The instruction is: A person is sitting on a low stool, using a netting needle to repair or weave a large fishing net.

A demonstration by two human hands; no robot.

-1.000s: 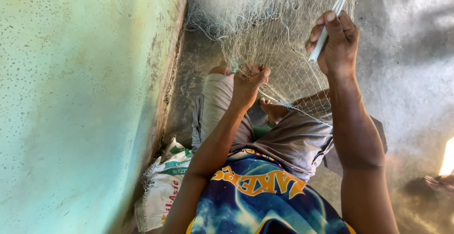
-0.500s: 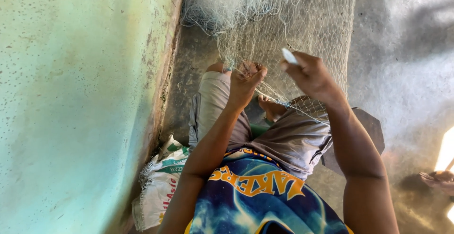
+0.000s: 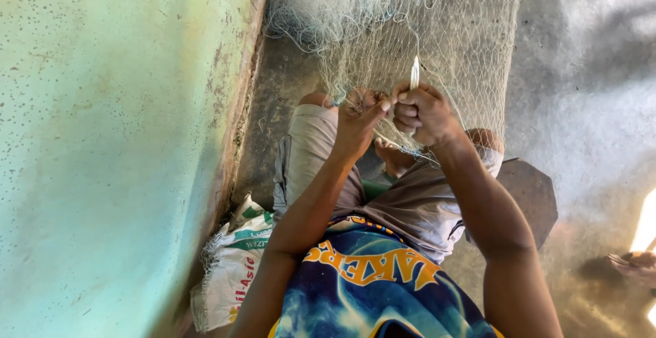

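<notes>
Head view. A seated person is seen from above, knees bent, a pale fishing net [image 3: 437, 30] draped over the knees and heaped on the floor against the wall ahead.

The right hand [image 3: 425, 114] is held over the lap, just above the right knee. Its fingers [image 3: 408, 114] are closed around a slim white netting needle [image 3: 414, 73], which stands nearly upright with its tip poking out above the fist, against the mesh.

The left hand [image 3: 357, 120] is set just beside the right, the two touching or nearly so. Its fingers are pinched shut on a bit of the net's mesh, the thumb stretched towards the right hand. Exactly which strands are caught cannot be told.

Grey shorts [image 3: 410, 201] and a blue patterned shirt [image 3: 369, 290] with orange lettering are noted below the forearms.

To the left, a pale green speckled wall [image 3: 116, 146] fills the frame. At its foot, beside the left hip, a white woven sack [image 3: 229, 269] with green and red print is lying crumpled. The floor [image 3: 588, 92] is grey concrete. A dark flat seat [image 3: 529, 191] is partly visible under the right thigh.
</notes>
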